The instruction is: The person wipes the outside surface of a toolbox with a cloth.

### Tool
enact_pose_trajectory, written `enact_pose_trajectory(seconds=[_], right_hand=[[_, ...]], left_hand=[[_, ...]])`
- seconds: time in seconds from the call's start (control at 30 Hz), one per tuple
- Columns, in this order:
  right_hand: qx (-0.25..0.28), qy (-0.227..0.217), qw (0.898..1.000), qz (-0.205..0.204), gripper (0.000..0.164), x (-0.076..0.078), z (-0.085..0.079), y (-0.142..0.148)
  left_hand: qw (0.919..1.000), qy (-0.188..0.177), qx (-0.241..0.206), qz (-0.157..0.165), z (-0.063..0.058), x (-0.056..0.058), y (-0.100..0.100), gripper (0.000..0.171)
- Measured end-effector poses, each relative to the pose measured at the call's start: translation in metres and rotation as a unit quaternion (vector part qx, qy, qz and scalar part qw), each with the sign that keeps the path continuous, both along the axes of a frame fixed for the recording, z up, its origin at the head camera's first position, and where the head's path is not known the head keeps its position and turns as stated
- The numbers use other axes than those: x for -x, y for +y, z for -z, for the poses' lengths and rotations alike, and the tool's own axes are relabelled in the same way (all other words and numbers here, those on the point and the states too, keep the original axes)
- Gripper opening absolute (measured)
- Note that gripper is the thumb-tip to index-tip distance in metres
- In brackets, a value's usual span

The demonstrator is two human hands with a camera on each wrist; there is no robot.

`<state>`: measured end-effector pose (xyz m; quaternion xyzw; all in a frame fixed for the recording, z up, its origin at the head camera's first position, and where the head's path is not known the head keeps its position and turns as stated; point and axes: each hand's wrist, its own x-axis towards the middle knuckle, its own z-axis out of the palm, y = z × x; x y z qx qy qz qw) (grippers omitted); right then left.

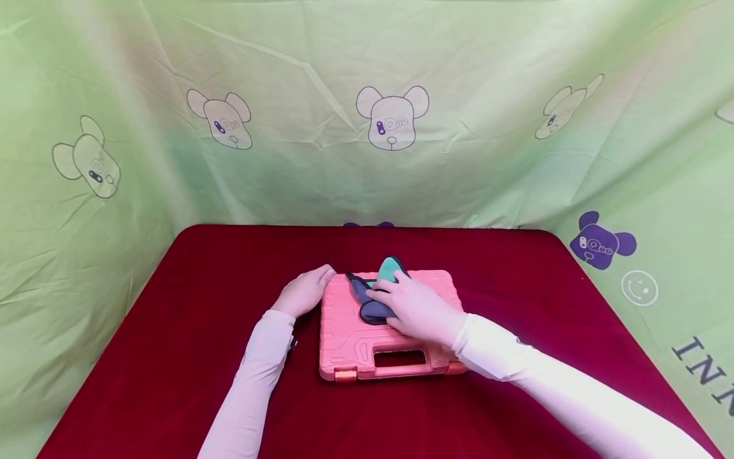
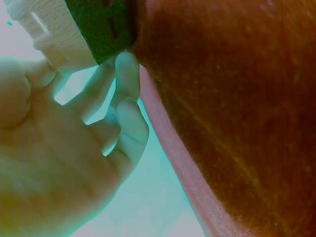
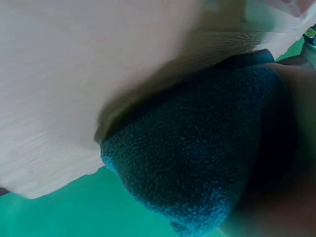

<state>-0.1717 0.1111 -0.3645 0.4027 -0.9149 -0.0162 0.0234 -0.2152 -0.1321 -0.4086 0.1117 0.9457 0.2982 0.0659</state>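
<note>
A pink plastic carrying case [image 1: 344,331] lies flat on the table, its handle and orange latches toward me. My left hand [image 1: 305,293] holds the case at its far left corner. In the left wrist view, the fingers [image 2: 127,74] touch the case's dark side, with the thumb near its lighter face. My right hand [image 1: 421,310] grips a bunched cloth [image 1: 375,312] on top of the case. The cloth is dark blue and green with dark edging. Up close in the right wrist view, the fuzzy cloth [image 3: 182,153] lies against the case's surface, hiding most of the fingers.
Dark red fabric covers the table [image 1: 229,268]. Pale green curtains [image 1: 298,166] printed with bear heads hang behind it and on both sides.
</note>
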Motion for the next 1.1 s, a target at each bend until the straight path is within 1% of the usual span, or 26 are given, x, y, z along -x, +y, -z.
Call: enact_pose_trajectory(seconds=[0.17,0.4,0.6,0.73,0.9,1.1], right_hand=[[0.016,-0.005,1.0,0.013,0.053,-0.006,0.002,0.016],[0.029,0.022,0.999,0.021,0.049,-0.021,0.002,0.038],[0.039,0.034,0.998,0.038,0.047,-0.032,0.001,0.057],[0.04,0.039,0.997,0.049,0.048,-0.037,0.002,0.068],[0.047,0.034,0.997,0.059,0.046,-0.042,0.002,0.079],[0.043,0.038,0.997,0.059,0.046,-0.044,0.004,0.087]], left_hand=[[1.0,-0.001,0.002,0.003,0.0,0.0,0.0,0.028],[1.0,-0.004,0.002,-0.003,0.0,0.0,0.0,0.029],[0.9999,-0.01,-0.001,-0.004,-0.001,-0.001,0.0,0.028],[0.9999,-0.014,-0.002,-0.003,-0.002,-0.001,0.0,0.029],[0.9999,-0.012,0.0,0.001,-0.002,-0.002,-0.001,0.028],[1.0,-0.008,0.005,0.001,-0.002,-0.002,0.001,0.027]])
